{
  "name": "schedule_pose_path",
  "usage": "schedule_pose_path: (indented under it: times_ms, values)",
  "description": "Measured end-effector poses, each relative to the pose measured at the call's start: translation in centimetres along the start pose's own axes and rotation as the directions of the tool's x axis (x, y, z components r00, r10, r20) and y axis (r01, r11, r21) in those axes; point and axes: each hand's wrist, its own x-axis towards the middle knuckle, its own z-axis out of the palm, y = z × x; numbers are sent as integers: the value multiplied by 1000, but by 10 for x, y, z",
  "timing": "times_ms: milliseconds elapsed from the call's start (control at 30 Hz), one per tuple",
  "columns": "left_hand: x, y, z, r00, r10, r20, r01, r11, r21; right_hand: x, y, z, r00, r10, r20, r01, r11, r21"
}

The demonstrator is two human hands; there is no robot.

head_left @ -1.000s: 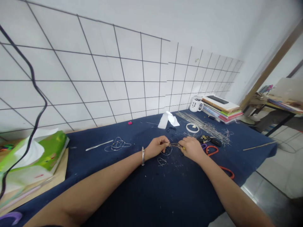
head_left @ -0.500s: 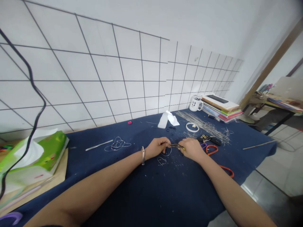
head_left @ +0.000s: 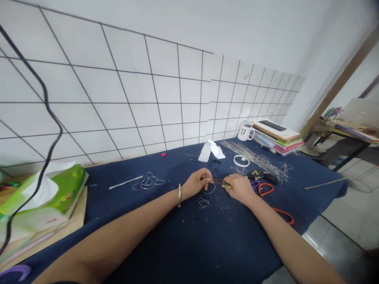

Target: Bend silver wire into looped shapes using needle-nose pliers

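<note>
My left hand (head_left: 199, 182) pinches a thin wire loop (head_left: 211, 192) between thumb and fingers; the loop hangs just above the dark blue cloth. My right hand (head_left: 238, 187) is closed round a pair of pliers (head_left: 220, 182) with a bit of yellow on the handle. The jaws point left and meet the wire at my left fingertips; whether they bite on it is too small to tell. A small tangled wire piece (head_left: 203, 203) lies on the cloth below my left hand. Farther left rests a larger tangle of wire loops (head_left: 149, 181).
Right of my hands lie orange-handled scissors (head_left: 265, 189), another orange handle (head_left: 284, 216) and a black object (head_left: 270, 178). Behind are a white ring (head_left: 241, 160), many straight wires (head_left: 251, 152), a mug (head_left: 245, 132) and stacked books (head_left: 276, 136). A green tissue pack (head_left: 63, 193) sits left.
The whole view has shifted slightly, with things appearing a little lower and to the right. Both hands keep their hold on the wire loop and pliers.
</note>
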Motion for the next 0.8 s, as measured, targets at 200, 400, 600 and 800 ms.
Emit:
schedule_pose_path:
  times_ms: [200,400,600,800]
  values:
    - [1,-1,2,1000,-4,-20,3,998,-56,0,0,0,999,6,34,-7,999,34]
    - [1,0,5,997,-17,-72,10,994,-105,1,-1,2,1000,9,10,-9,999,47]
    - [0,0,8,990,-57,-127,39,989,-143,1,-5,4,999,48,-7,-47,997,55]
    - [2,1,11,983,-80,-167,54,986,-157,2,-5,8,998,63,20,-64,996,68]
